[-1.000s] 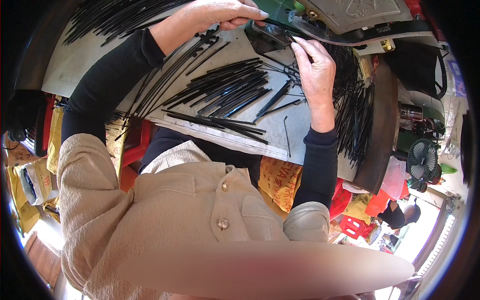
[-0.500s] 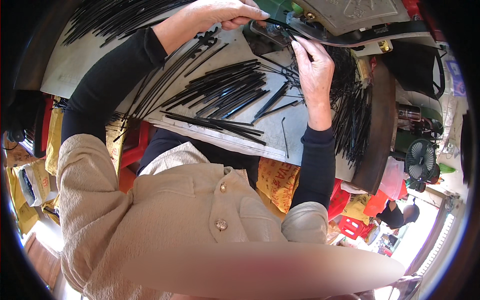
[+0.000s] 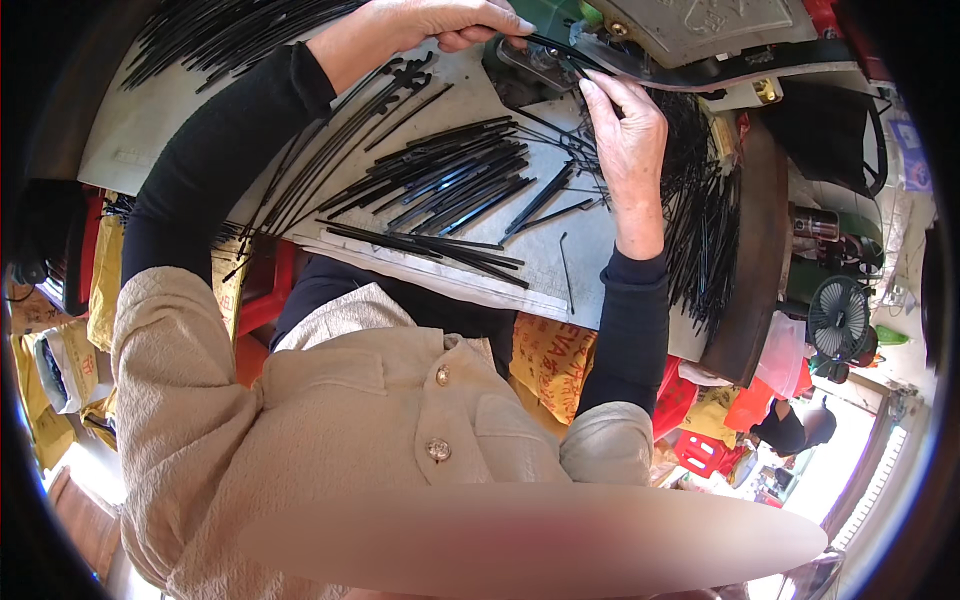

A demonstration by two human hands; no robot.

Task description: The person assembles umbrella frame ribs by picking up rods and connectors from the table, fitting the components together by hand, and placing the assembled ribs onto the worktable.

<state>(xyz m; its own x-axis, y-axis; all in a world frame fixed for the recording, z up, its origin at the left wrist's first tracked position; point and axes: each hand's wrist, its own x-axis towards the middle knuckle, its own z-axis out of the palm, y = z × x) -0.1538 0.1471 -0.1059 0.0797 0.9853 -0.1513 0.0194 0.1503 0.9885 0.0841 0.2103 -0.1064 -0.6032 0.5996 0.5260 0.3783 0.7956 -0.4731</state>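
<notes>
At the far side of the table, my left hand (image 3: 462,22) pinches one end of a thin black strip (image 3: 556,46) between thumb and fingers. My right hand (image 3: 630,122) pinches the same strip farther to the right, fingertips close together. The strip runs between both hands, right against a green machine (image 3: 545,22) with a metal plate (image 3: 705,28). Nearer to me, a fanned pile of short black strips (image 3: 455,175) lies on the pale tabletop (image 3: 300,225). Long, thin black strips with notched ends (image 3: 395,85) lie left of that pile.
A large bundle of black strips (image 3: 220,35) covers the far left of the table. Tangled thin black offcuts (image 3: 700,240) heap along the right edge. A small fan (image 3: 840,318) stands beyond it. Yellow printed sacks (image 3: 553,365) and a red stool (image 3: 270,285) are below the table.
</notes>
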